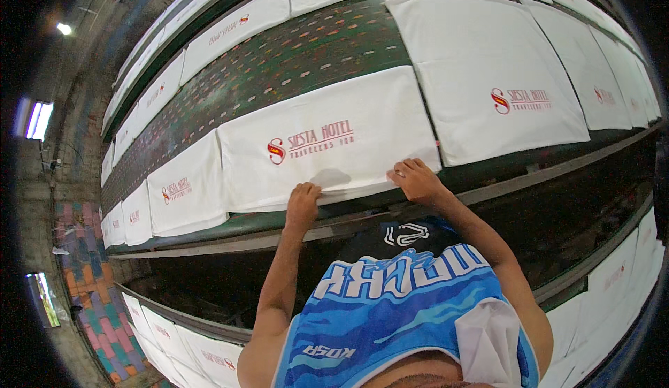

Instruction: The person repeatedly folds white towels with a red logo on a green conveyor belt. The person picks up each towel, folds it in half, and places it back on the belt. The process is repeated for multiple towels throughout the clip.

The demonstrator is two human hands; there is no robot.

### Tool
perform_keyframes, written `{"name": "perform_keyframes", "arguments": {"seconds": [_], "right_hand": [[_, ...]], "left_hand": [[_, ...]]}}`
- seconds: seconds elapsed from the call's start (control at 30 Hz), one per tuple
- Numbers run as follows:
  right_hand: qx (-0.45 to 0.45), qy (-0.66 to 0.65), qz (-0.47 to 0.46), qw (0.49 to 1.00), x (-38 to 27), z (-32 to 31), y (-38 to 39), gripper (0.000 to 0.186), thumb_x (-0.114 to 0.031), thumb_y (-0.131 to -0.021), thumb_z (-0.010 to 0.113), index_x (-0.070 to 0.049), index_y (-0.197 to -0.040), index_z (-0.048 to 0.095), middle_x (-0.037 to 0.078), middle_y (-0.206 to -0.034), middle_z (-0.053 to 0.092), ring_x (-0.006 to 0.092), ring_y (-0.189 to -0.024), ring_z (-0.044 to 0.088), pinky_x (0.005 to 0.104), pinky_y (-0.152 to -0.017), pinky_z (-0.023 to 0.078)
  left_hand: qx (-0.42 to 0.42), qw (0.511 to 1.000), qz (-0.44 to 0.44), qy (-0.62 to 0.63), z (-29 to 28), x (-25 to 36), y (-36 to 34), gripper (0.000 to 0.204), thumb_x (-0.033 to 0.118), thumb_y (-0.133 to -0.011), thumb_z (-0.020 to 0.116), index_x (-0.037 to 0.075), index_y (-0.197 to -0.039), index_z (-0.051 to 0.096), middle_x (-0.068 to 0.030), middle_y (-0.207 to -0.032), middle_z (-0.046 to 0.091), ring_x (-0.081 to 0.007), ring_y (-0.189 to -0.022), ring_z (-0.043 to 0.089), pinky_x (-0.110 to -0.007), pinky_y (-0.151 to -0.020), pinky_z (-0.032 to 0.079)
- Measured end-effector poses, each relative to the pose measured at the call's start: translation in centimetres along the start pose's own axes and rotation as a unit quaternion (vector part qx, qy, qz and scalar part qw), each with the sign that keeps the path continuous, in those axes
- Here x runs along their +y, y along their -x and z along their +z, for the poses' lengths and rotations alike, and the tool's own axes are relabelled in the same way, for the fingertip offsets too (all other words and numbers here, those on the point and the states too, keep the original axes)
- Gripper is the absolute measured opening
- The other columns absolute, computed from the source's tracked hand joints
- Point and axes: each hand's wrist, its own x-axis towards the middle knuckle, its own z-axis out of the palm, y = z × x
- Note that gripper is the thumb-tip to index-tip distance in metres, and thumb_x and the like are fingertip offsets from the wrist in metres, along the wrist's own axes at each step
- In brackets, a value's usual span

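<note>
A white cloth (369,137) with a red and yellow printed emblem and lettering lies on a long dark green table, its far part folded back or shorter than the cloth to its right. My left hand (304,203) is closed at the cloth's near edge, left of its middle. Toward the near right corner, my right hand (416,179) pinches the same edge. A slight fold of cloth shows between the two hands. Both forearms reach forward over the table's near rail (348,225).
More printed white cloths lie to the left (187,189) and a longer cloth (488,60) to the right. The bare green tabletop (306,53) beyond is speckled with coloured marks. Another table with cloths (606,283) is behind me. Coloured blocks or bundles (94,283) lie at far left.
</note>
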Motion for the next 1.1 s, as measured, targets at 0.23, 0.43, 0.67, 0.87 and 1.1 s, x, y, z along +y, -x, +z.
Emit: {"name": "perform_keyframes", "arguments": {"seconds": [0.23, 0.43, 0.67, 0.87, 1.1], "right_hand": [[-0.008, 0.026, -0.045, 0.999, 5.9, -3.8, 5.2, 0.023, -0.014, -0.090, 0.061, -0.008, -0.110, 0.068, 0.011, -0.112, 0.063, 0.0302, -0.113, 0.061, 0.0446, -0.098, 0.050], [-0.016, -0.045, -0.050, 0.998, 7.3, -6.0, 8.2, 0.020, -0.014, -0.088, 0.062, -0.007, -0.102, 0.073, 0.010, -0.114, 0.067, 0.0293, -0.118, 0.061, 0.0437, -0.100, 0.051], [0.030, -0.150, 0.015, 0.988, 11.4, -8.2, 10.7, 0.026, -0.009, -0.087, 0.067, -0.008, -0.111, 0.075, 0.010, -0.119, 0.073, 0.0295, -0.114, 0.067, 0.0453, -0.103, 0.049], [0.127, -0.107, 0.193, 0.967, 18.7, -13.5, 17.4, 0.024, -0.005, -0.088, 0.068, -0.008, -0.112, 0.074, 0.011, -0.115, 0.073, 0.0319, -0.111, 0.067, 0.0469, -0.099, 0.051], [0.106, 0.033, 0.306, 0.945, 23.7, -17.0, 22.1, 0.028, -0.011, -0.091, 0.073, -0.008, -0.119, 0.070, 0.014, -0.120, 0.066, 0.0354, -0.114, 0.061, 0.0472, -0.097, 0.050]], "left_hand": [[-0.037, 0.999, -0.008, -0.026, 2.5, 7.7, -3.6, 0.027, 0.010, -0.085, 0.074, 0.005, -0.111, 0.067, -0.0156, -0.113, 0.063, -0.0367, -0.108, 0.060, -0.050, -0.095, 0.049], [-0.048, 0.997, -0.053, -0.007, 2.7, 16.5, -8.0, 0.028, 0.022, -0.094, 0.075, 0.005, -0.115, 0.066, -0.0138, -0.112, 0.061, -0.0361, -0.107, 0.060, -0.047, -0.094, 0.050], [-0.023, 0.995, 0.014, 0.100, 5.3, 23.1, -14.9, 0.029, 0.025, -0.096, 0.073, 0.004, -0.115, 0.067, -0.0154, -0.110, 0.065, -0.0365, -0.105, 0.063, -0.047, -0.092, 0.052], [0.013, 0.980, 0.064, 0.189, 9.3, 29.7, -23.4, 0.032, 0.019, -0.094, 0.075, 0.006, -0.123, 0.067, -0.0160, -0.122, 0.064, -0.0368, -0.114, 0.061, -0.047, -0.099, 0.051], [-0.108, 0.986, 0.030, 0.125, 10.4, 36.3, -28.5, 0.059, 0.031, -0.091, 0.078, 0.001, -0.137, 0.057, -0.0186, -0.139, 0.054, -0.0389, -0.126, 0.054, -0.052, -0.103, 0.048]]}}
